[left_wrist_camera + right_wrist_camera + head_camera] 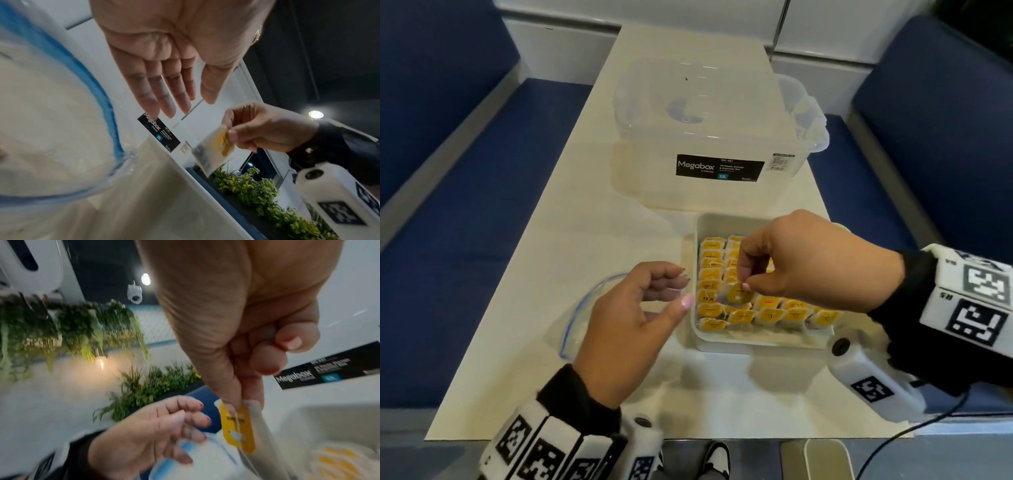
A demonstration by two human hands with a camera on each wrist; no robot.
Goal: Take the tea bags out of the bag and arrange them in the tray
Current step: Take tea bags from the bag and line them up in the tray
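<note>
A white tray [697, 236] sits near the table's front, lined with several rows of yellow-tagged tea bags [770, 313]. My right hand [744, 274] hovers over the tray and pinches one tea bag [736, 294] by its top edge; the same tea bag [216, 148] [238, 430] hangs from thumb and forefinger. My left hand [681, 287] floats just left of the tray, fingers relaxed and holding nothing. Under it lies the clear zip bag [577, 317] with a blue seal [90, 87]; its contents are hard to make out.
A clear Megabox storage box [709, 137] with its lid on stands behind the tray in the middle of the cream table [585, 240]. Blue benches [465, 222] flank the table on both sides. A cable [914, 428] hangs off the front right corner.
</note>
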